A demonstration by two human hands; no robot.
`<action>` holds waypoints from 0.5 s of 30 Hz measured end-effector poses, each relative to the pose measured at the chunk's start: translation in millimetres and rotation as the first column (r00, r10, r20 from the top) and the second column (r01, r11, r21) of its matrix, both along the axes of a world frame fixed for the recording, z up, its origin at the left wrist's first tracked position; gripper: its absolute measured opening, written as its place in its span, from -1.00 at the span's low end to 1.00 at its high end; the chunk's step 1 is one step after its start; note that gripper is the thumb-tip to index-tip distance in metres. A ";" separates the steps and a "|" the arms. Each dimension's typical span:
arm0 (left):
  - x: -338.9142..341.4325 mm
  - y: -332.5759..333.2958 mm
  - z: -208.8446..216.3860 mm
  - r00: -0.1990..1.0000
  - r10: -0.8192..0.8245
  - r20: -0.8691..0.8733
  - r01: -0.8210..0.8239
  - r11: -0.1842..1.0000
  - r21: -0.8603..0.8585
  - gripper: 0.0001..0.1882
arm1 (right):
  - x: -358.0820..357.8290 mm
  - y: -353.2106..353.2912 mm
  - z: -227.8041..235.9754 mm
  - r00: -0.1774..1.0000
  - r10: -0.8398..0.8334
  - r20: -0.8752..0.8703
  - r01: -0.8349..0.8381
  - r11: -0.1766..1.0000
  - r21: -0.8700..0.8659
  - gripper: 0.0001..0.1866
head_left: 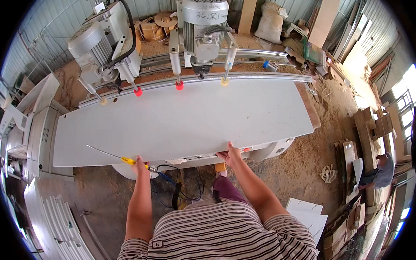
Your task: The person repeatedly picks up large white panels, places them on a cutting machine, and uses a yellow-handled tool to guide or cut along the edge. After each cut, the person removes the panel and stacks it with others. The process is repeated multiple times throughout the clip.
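- Fingers [222,155] of the right hand [234,155] are clasped on the near edge of the grey panel [185,115].
- The panel is laid ahead, long axis left to right.
- By the left hand [141,168], at that edge, a yellow tool [128,161] is gripped.

i get a bright, daylit picture; white glare burns out the windows [410,82] on the right, with blue fringing along the rim; the pale panel [185,122] is lit evenly, while the floor [100,190] below looks dimmer; the middle seems sharp; the edges bend, soften and end in black.
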State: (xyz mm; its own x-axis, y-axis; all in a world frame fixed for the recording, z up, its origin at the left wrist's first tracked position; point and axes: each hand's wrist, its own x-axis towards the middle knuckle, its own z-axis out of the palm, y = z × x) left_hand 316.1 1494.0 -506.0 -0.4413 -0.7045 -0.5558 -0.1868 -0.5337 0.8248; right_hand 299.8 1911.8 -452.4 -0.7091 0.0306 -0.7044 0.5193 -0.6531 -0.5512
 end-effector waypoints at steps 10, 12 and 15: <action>-0.5 -8.3 -18.0 0.999 -0.043 0.021 0.043 0.999 0.007 -0.72 | 0.0 4.4 -5.2 0.997 0.015 0.080 -0.020 0.997 0.069 -0.55; 1.2 -10.0 -23.8 0.999 -0.016 -0.029 0.016 1.000 0.020 -0.73 | -0.1 6.0 -9.0 0.996 0.052 0.079 -0.060 0.993 0.100 -0.54; -3.6 -9.5 -21.1 1.000 -0.006 0.005 0.006 1.000 0.030 -0.72 | -1.0 10.8 -23.1 0.993 0.081 0.086 -0.093 0.987 0.134 -0.52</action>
